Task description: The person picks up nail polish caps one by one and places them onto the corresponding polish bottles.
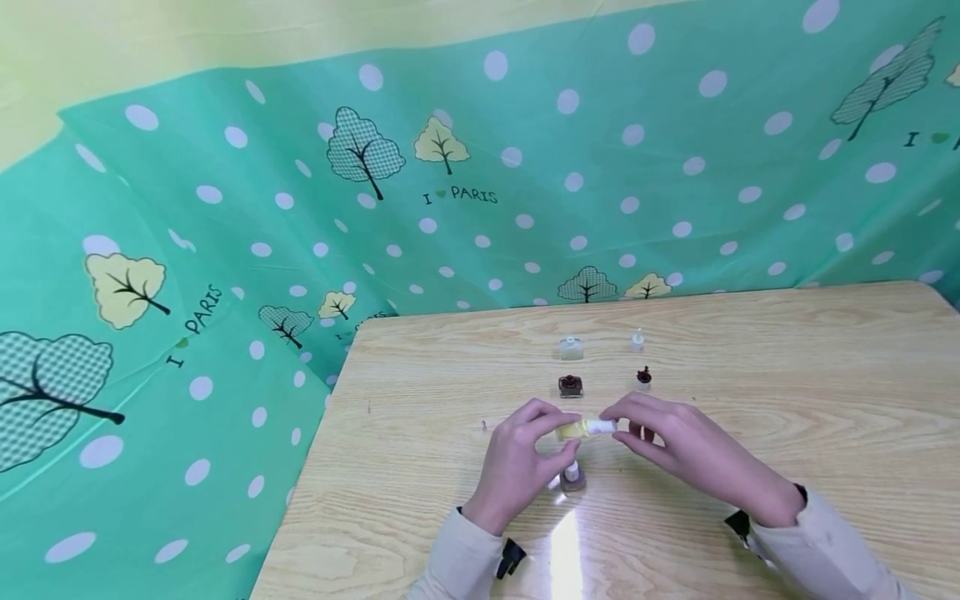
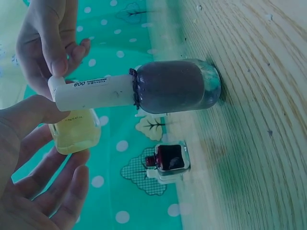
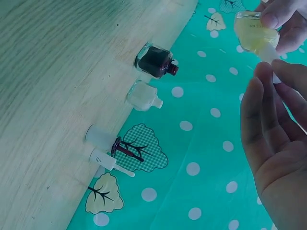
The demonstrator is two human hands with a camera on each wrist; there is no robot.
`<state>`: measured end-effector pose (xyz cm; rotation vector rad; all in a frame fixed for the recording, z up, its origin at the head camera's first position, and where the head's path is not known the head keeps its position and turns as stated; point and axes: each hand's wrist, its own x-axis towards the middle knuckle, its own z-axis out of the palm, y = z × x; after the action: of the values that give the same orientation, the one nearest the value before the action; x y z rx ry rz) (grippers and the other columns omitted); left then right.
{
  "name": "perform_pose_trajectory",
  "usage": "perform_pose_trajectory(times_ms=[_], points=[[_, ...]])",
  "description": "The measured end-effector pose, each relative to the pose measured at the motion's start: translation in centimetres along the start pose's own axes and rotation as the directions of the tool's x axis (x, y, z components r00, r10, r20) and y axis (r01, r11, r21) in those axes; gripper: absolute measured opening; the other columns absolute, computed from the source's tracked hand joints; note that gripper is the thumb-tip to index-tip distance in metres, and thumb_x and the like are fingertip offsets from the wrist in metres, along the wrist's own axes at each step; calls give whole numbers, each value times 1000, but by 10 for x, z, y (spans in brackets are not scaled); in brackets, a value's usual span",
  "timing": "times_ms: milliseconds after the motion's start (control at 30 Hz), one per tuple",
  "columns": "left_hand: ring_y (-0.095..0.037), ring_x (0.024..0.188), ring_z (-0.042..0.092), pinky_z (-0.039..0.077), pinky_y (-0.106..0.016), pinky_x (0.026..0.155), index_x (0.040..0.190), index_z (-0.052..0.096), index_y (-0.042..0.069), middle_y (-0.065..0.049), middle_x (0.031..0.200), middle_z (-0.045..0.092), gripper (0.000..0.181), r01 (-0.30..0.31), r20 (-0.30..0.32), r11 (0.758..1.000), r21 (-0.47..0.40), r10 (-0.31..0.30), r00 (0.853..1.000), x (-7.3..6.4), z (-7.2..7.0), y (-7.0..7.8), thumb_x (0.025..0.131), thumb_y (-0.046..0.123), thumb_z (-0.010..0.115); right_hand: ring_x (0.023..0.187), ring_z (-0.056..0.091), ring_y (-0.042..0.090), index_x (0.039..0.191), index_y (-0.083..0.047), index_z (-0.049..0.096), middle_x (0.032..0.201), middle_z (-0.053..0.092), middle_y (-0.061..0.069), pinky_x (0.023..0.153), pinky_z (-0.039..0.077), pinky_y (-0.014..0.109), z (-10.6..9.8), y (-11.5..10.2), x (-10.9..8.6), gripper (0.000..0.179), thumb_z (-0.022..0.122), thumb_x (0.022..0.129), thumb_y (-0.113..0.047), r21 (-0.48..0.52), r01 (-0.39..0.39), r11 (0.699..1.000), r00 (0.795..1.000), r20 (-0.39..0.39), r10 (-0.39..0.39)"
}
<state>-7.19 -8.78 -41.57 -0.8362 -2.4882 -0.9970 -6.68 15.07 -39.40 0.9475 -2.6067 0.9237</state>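
Note:
A small nail polish bottle (image 1: 572, 430) with pale yellow contents lies sideways in the air above the table. My left hand (image 1: 517, 458) grips its glass body between thumb and fingers. From the other side, my right hand (image 1: 675, 429) pinches the white cap (image 1: 600, 426), which meets the bottle's neck. Just below, a capped nail polish bottle (image 2: 170, 86) with purple-grey contents stands upright on the table; dried polish rings its neck. In the left wrist view its white cap (image 2: 96, 93) hides part of the yellow bottle.
Farther back stand an uncapped dark red polish bottle (image 1: 570, 386) and an uncapped white one (image 1: 572, 348). To their right, two brush caps stand with bristles up: a red-stained brush cap (image 3: 103, 139) and a white brush cap (image 3: 103, 158). A patterned green cloth (image 1: 525, 183) hangs behind the wooden table (image 1: 750, 375).

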Motion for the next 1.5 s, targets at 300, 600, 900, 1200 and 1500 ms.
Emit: perform_pose_trajectory(times_ms=[300,600,900,1200,1500], points=[[-9,79,64,49,-9,68,106,77,15,3,97,69,28,-40,-13,999,-18,40,999,-1,-1,0,79,14,83,62,43,-9,86,-24,68,74,54,-22,53,41,14,6,-1,6,11,65,97,-21,-48,-37,998,999,-12,36],[-6,83,65,49,-7,71,107,77,17,4,98,69,27,-42,-12,999,-9,42,999,-2,-1,0,81,16,82,53,33,-7,71,-28,57,62,40,-22,48,33,15,10,0,9,28,64,98,-24,-71,-76,995,997,-16,75],[-7,84,65,51,-10,75,106,77,16,4,97,70,28,-29,-27,1000,0,29,999,-1,-2,-1,79,16,83,70,50,-7,116,-20,64,89,59,-17,54,45,16,5,-1,4,24,69,94,-29,-13,-80,997,997,-20,80],[-7,83,65,51,-11,72,106,77,16,4,97,70,28,-18,-23,1000,2,18,1000,0,-1,-2,79,17,83,85,62,2,116,-16,65,107,65,-11,71,56,18,7,5,5,40,81,80,-9,-24,145,989,986,-75,-146],[-7,83,66,51,-9,72,106,77,15,3,96,70,27,-25,-24,1000,-1,25,999,0,1,-3,80,16,83,88,63,4,106,-18,68,106,64,-11,80,49,8,10,8,7,37,79,77,3,-31,213,976,971,-103,-216]])
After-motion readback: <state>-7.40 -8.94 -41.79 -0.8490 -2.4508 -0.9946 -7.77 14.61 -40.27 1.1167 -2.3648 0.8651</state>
